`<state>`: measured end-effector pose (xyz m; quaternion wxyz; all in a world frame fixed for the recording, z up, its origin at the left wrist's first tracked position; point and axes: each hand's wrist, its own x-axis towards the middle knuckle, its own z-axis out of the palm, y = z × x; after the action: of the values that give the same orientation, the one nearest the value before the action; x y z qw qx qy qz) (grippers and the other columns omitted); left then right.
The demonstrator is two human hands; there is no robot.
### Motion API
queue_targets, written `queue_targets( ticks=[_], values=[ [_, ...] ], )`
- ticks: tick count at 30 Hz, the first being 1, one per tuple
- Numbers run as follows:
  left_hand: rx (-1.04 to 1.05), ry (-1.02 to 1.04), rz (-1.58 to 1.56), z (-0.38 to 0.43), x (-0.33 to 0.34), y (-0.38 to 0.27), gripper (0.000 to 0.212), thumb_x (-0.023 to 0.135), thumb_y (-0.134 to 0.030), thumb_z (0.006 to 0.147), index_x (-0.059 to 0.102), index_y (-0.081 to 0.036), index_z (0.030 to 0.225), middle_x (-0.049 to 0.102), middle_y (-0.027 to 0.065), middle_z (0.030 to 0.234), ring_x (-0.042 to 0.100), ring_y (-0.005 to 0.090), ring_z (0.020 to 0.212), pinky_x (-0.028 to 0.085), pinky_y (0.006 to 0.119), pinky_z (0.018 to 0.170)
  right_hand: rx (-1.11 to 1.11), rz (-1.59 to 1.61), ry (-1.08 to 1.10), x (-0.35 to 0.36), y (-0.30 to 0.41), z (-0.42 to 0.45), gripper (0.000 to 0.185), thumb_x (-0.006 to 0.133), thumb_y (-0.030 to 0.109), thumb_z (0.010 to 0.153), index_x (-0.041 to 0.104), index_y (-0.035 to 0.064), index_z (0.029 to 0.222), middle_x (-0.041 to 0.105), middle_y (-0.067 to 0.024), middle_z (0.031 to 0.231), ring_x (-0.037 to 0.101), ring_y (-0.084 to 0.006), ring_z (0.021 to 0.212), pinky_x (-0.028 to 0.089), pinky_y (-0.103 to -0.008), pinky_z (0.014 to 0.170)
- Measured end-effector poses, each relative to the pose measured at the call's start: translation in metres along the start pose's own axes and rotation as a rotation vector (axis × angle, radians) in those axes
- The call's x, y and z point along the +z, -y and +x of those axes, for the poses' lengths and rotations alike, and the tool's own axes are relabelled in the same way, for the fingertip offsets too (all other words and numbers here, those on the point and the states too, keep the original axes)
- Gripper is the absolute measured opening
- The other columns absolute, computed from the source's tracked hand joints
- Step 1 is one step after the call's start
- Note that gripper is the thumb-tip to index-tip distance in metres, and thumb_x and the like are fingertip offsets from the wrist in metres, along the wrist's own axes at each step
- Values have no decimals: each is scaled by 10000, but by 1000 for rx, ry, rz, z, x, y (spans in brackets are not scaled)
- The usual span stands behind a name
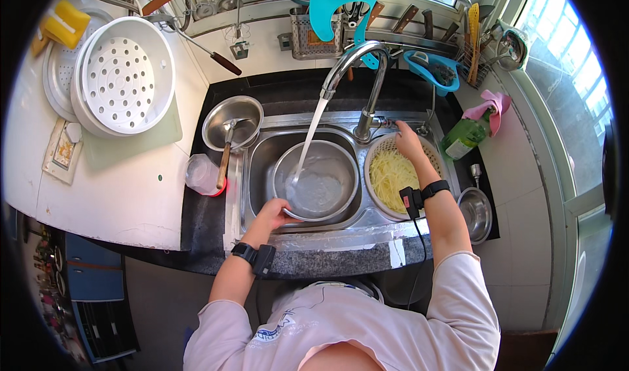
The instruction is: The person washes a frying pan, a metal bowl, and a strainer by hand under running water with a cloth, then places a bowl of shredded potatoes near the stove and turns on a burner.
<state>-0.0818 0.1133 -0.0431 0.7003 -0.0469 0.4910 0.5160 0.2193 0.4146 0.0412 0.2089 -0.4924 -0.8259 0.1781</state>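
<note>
My left hand (276, 214) grips the near-left rim of a stainless steel bowl (339, 199) in the sink basin (260, 169). Water streams from the curved chrome faucet (368, 83) into this bowl, which has some water in its bottom. Over on the right, my right hand (409, 141) reaches across a plastic colander (432, 157). Its fingers are at the faucet's side handle (388, 123), partly hiding it. Pale yellow shreds of a vegetable, perhaps potato (390, 179), fill much of the colander.
At left are a metal bowl (211, 120) with a wooden-handled utensil (225, 162), a clear plastic jar (200, 174) and a white perforated steamer basket (123, 86). A green bottle (464, 137) and a small metal bowl (475, 218) stand right. Knives (406, 19) hang behind.
</note>
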Motion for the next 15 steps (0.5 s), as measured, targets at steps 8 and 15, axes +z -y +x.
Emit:
queue_targets(
  ticks=[8,15],
  values=[
    [60,42,28,7,9,-24,354,430,46,684,421,135,1026,490,288,1067,542,472,965,500,619,802,23,-26,20,2,-1,0,404,444,78,860,455,-19,1252,440,-208,1321,412,-343,1225,366,-400,1000],
    [53,9,92,-9,13,-6,422,442,46,681,380,171,1079,475,300,1115,521,477,1009,467,617,856,28,20,24,0,-3,1,404,453,79,851,462,-12,1244,449,-199,1315,428,-345,1208,371,-398,990]
  ],
)
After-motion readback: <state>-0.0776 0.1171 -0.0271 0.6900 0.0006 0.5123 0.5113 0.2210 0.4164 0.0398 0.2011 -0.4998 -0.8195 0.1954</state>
